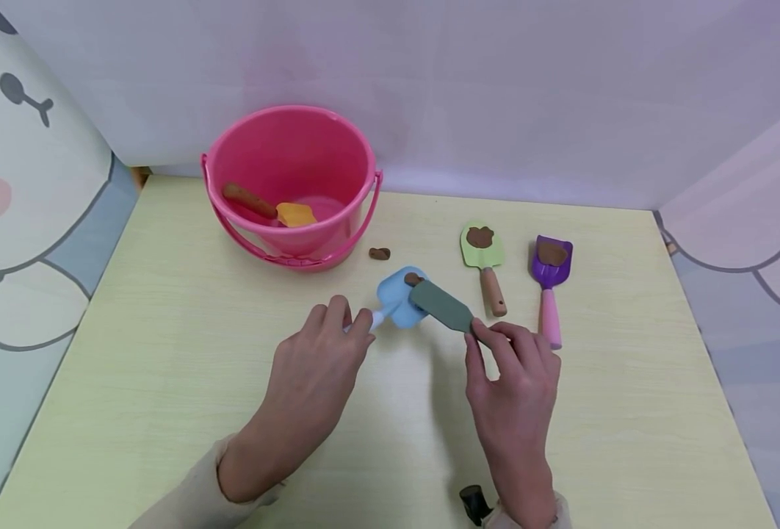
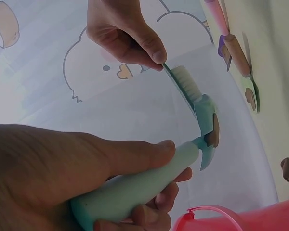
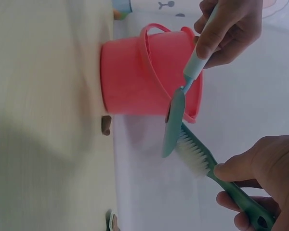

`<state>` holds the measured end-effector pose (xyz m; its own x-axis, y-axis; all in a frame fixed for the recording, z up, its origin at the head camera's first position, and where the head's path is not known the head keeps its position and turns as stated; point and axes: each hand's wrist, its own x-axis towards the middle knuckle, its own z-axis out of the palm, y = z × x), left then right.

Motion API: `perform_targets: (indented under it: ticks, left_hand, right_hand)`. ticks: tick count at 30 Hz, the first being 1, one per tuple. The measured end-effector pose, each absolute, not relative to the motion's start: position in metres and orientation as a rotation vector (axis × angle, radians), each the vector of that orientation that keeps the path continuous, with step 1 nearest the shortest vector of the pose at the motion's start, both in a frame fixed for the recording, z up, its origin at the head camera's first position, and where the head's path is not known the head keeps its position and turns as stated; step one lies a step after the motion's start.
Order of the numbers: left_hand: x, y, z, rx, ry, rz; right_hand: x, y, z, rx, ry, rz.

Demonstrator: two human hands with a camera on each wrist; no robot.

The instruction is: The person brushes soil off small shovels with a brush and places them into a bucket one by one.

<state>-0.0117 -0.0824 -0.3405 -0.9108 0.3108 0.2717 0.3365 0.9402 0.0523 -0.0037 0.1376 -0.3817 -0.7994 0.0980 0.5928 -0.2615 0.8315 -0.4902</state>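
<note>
My left hand [image 1: 320, 360] grips the pale handle of a light blue toy shovel [image 1: 393, 290], raised above the table. A brown lump [image 1: 413, 279] sticks to the shovel's blade. My right hand [image 1: 515, 375] pinches a green brush [image 1: 441, 305]. In the right wrist view its white bristles [image 3: 191, 154] meet the blade's face or edge; exact contact is hard to tell. A green shovel [image 1: 482, 250] and a purple shovel [image 1: 551, 257] with a pink handle lie to the right, each with a brown patch on the blade.
A pink bucket [image 1: 357, 235] stands at the back left, holding a brown-handled yellow tool [image 1: 296, 214]. A small brown piece [image 1: 380, 253] lies beside it on the table [image 1: 165, 353]. Near my right sleeve is a black object [image 1: 473, 502]. A pale curtain hangs behind.
</note>
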Motion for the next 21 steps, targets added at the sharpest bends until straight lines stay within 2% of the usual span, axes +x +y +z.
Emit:
perform_targets:
  ticks: [21]
  left_hand:
    - [-0.0097, -0.082, -0.3358, -0.463, -2.809, -0.162]
  right_hand:
    - [-0.0032, 0.139, -0.3823, 0.088, -2.319, 0.82]
